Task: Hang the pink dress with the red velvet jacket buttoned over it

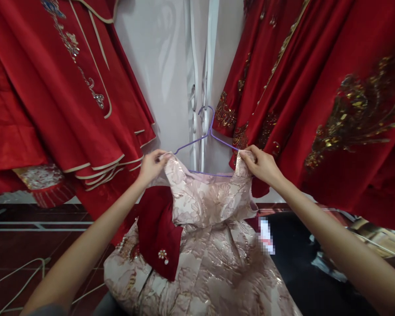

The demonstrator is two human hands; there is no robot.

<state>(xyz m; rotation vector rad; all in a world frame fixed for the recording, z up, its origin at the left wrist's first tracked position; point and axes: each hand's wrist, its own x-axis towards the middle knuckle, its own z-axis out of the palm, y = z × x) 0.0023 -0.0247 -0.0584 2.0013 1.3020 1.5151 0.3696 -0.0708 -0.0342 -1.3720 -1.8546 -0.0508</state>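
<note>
In front of me a pale pink brocade dress (197, 197) with a metallic leaf pattern hangs on a purple wire hanger (213, 131). My left hand (154, 166) is closed on the dress's left shoulder strap, by that end of the hanger. The right strap is pinched in my right hand (261, 163) at the other end. Below the bodice, a dark red cloth piece (163, 237) with a pearl flower brooch (163, 256) lies over the dress's left side. The hanger's hook stands free above the neckline, before a white door. The lower skirt runs out of view.
Red embroidered garments (69, 87) hang at the left, and more with gold sequins (342, 114) at the right. Between them stands a white panel with metal bars (199, 66). A pale cable (23, 274) crosses the dark tiled floor. A black surface (303, 259) lies at the lower right.
</note>
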